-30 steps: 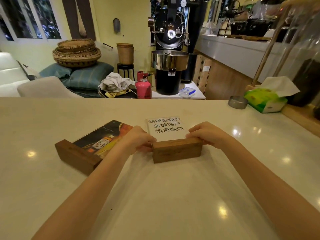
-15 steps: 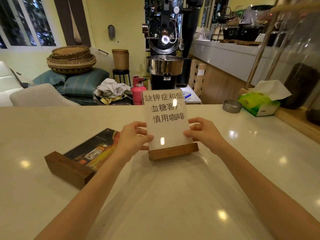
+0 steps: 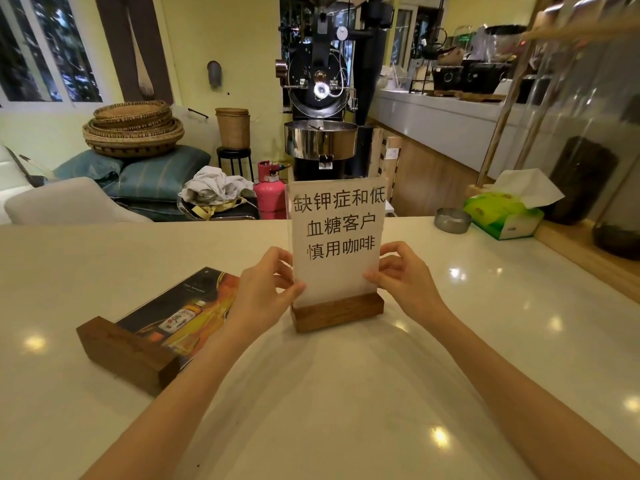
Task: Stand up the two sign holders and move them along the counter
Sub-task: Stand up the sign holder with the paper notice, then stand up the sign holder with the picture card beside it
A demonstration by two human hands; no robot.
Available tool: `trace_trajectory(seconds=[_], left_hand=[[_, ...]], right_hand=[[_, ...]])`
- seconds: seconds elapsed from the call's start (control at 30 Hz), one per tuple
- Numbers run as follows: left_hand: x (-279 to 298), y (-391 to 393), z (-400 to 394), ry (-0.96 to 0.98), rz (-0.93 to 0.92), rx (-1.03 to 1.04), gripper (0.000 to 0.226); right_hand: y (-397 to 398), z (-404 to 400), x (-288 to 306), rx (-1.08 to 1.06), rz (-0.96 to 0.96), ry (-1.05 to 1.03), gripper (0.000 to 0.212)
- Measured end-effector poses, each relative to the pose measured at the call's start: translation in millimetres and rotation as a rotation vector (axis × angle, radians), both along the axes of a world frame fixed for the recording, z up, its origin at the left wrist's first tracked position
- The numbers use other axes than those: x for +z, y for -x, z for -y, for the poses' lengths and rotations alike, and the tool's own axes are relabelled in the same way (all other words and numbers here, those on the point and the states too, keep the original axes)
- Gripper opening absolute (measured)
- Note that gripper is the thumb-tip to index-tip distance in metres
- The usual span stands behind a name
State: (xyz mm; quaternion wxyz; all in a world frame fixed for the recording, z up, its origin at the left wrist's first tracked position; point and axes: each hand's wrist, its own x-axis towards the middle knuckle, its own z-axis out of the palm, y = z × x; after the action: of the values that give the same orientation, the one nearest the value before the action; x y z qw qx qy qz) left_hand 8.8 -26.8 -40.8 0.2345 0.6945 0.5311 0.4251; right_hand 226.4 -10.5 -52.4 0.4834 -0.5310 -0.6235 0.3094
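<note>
You have two sign holders on the counter (image 3: 450,341). The white sign holder (image 3: 337,258) stands upright on its wooden base in the middle of the counter, its black printed characters facing you. The dark sign holder (image 3: 162,327) lies flat just to its left, its wooden base toward you and its bottle picture face up.

The white sign sits between your two hands. Your left hand (image 3: 265,292) pinches the left edge of the clear panel low down, thumb on the front face. Your right hand (image 3: 403,282) pinches the right edge the same way, fingers curled behind. Both hands are closed on the panel, just above the base. Your left forearm crosses over the near corner of the flat sign.

A second ago this sign lay flat with your hands on the ends of its base; half a second ago it was tilted part way up. Now it stands straight, and your grip has shifted from base to panel.

Farther off on the right sit one small metal dish (image 3: 452,220) and one green tissue box (image 3: 504,216), well apart from both signs.
</note>
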Motion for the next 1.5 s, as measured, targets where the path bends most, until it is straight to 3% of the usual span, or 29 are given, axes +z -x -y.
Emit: trace_trajectory(seconds=[0.6,0.8,0.93,1.07,1.2,1.37,1.5], left_hand=[[0.0,0.6,5.9,-0.003,-0.160,-0.105,0.027],[14.1,3.9,7.2,0.156,-0.192,-0.139,0.026],[26.4,16.9,6.6,0.286,-0.278,-0.138,0.044],[44.5,53.8,8.6,0.241,-0.314,-0.123,0.037],[58.3,104.0,8.6,0.227,-0.358,-0.053,0.026],[49.5,155.7,0.1,0.401,-0.328,0.050,0.026],[33.9,178.7,-3.4,0.547,-0.260,0.120,0.029]], right_hand=[[2.5,17.5,0.0,-0.085,0.079,-0.008,0.027],[18.0,32.6,-6.5,-0.379,0.156,-0.341,0.035],[54.2,44.6,2.9,-0.243,0.243,-0.411,0.023],[102.3,54.8,12.8,-0.113,0.215,-0.240,0.013],[141.3,56.6,15.3,0.045,0.073,0.127,0.007],[175.2,49.6,9.8,0.214,-0.204,0.670,0.017],[190.1,46.0,3.8,0.230,-0.281,0.874,0.022]])
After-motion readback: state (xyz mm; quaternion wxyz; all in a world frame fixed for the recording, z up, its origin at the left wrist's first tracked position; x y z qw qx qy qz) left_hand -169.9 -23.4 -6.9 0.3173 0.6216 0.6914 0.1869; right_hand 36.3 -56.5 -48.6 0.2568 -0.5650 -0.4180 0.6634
